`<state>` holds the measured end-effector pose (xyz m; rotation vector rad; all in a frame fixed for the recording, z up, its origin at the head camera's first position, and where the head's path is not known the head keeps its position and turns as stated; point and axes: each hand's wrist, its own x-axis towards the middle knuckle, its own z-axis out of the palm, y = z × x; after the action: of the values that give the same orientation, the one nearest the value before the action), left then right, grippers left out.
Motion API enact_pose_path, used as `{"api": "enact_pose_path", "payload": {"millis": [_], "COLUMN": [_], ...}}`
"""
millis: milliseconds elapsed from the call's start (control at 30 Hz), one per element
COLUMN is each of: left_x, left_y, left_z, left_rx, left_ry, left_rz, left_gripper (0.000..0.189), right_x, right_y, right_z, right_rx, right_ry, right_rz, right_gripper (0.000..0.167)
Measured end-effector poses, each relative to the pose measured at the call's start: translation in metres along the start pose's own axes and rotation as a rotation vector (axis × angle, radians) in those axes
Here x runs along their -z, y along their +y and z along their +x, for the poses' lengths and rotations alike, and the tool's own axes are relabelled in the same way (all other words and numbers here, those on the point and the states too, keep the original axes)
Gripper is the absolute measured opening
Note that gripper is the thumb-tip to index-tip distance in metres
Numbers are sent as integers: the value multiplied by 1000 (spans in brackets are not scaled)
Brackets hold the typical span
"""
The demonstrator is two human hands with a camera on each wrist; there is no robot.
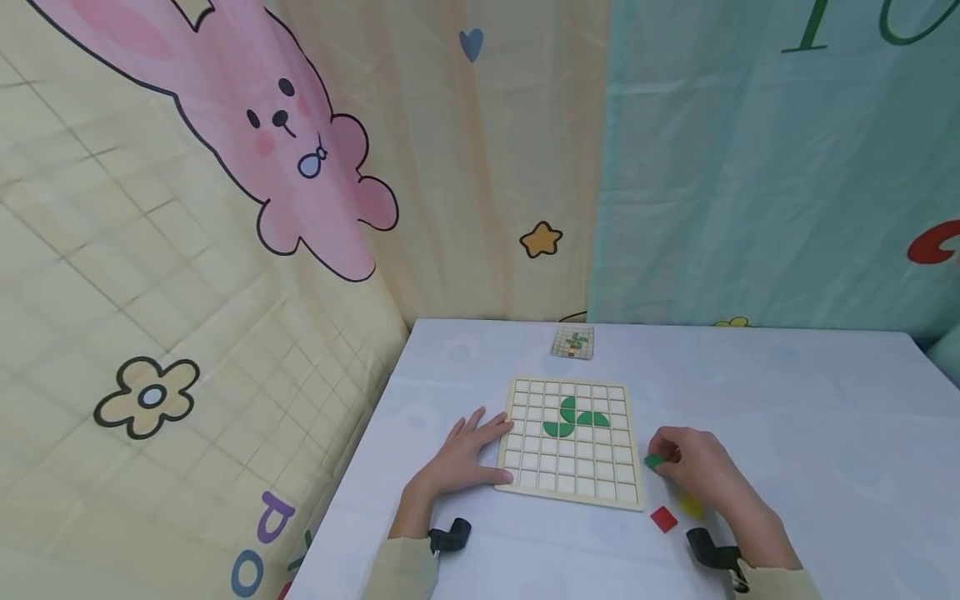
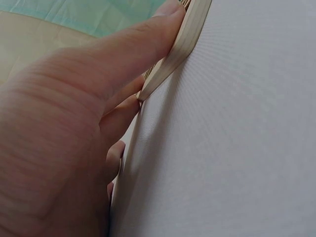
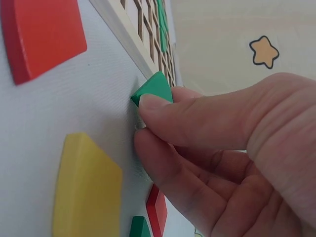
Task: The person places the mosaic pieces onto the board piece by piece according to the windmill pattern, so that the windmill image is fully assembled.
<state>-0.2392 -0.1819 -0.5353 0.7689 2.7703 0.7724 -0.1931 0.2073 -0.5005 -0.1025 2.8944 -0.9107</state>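
A square wooden grid board (image 1: 570, 483) lies on the table, with several green quarter-round pieces (image 1: 594, 419) set in its upper middle cells. My left hand (image 1: 465, 458) rests at the board's left side, its thumb and fingertips touching the frame. To the right of the board, my right hand (image 1: 697, 462) pinches a green piece (image 3: 157, 88) between thumb and fingers, just above the cloth. Under and before that hand lie a yellow block (image 3: 89, 190) and a red square block (image 1: 663, 519). Another red block (image 3: 157, 210) and a green one (image 3: 139, 227) show beneath the right fingers.
A small card (image 1: 573, 342) with a grid and a coloured pattern lies behind the board near the table's back edge. White cloth covers the table (image 1: 840, 450). Printed curtains (image 1: 750, 167) hang behind and to the left.
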Motion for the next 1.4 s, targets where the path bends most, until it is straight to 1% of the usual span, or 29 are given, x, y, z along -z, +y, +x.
{"api": "enact_pose_path", "payload": {"millis": [200, 433, 700, 967, 1067, 1233, 1400], "left_x": [-3, -8, -7, -6, -6, -3, 0], "left_y": [-1, 0, 2, 0, -1, -1, 0], "left_z": [0, -2, 0, 1, 0, -2, -1], "left_rx": [-2, -19, -23, -21, -15, -3, -7], "left_ry": [1, 6, 6, -3, -7, 2, 9], "left_rz": [-13, -35, -35, -35, -31, -30, -16], "left_gripper": [90, 89, 89, 90, 90, 90, 89], "right_x": [2, 1, 3, 3, 3, 4, 6], "right_y": [0, 3, 4, 5, 3, -1, -4], "right_z": [-2, -5, -6, -6, -6, -4, 1], "right_rx": [10, -13, -24, -31, -28, 4, 22], "right_ry": [-5, -6, -1, -11, -6, 6, 25], "right_rz": [-5, -2, 7, 1, 1, -5, -1], "right_gripper": [19, 18, 20, 21, 20, 19, 19]}}
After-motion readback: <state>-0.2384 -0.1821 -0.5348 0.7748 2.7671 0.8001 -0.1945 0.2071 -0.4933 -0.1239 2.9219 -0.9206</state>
